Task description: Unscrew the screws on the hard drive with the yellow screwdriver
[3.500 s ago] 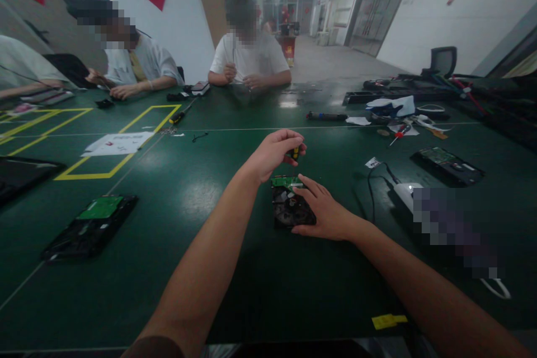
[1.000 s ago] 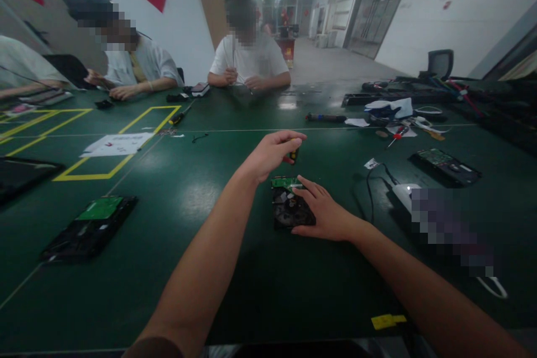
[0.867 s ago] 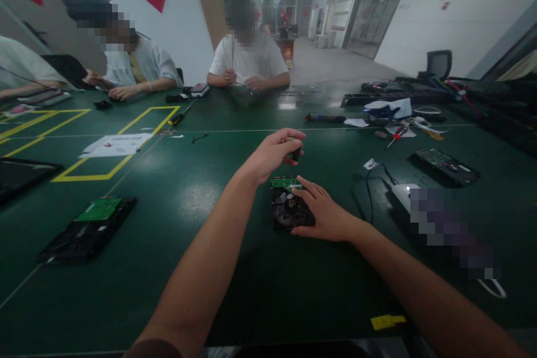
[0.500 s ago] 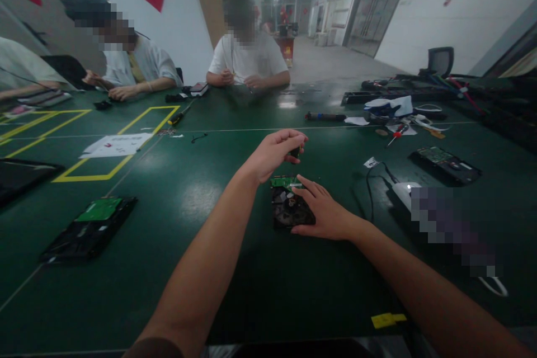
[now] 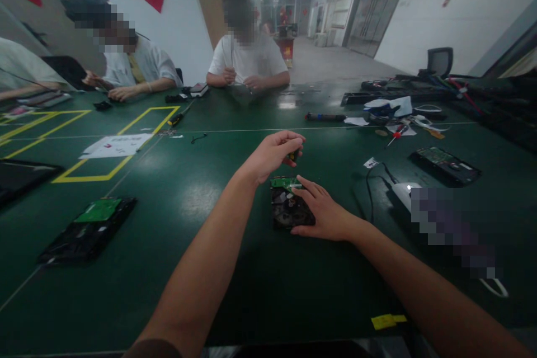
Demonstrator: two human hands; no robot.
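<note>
Left hand (image 5: 277, 151) is hovering over the far edge of the middle hard drive (image 5: 290, 211), fingers clamping a mostly hidden yellow-black handle (image 5: 294, 155); the drive is lying below those fingers, long axis apparently running near to far. Right hand (image 5: 327, 213), nearer, is touching the drive's right side, fingers spreading apart. Counting around that drive: one left hard drive (image 5: 86, 234), one paper sheet (image 5: 112, 146) and one yellow-black screwdriver (image 5: 177, 118) are lying leftward; one black pen-like tool (image 5: 325, 117), beyond; one red screwdriver (image 5: 398, 135) and one right hard drive (image 5: 444, 165), rightward.
</note>
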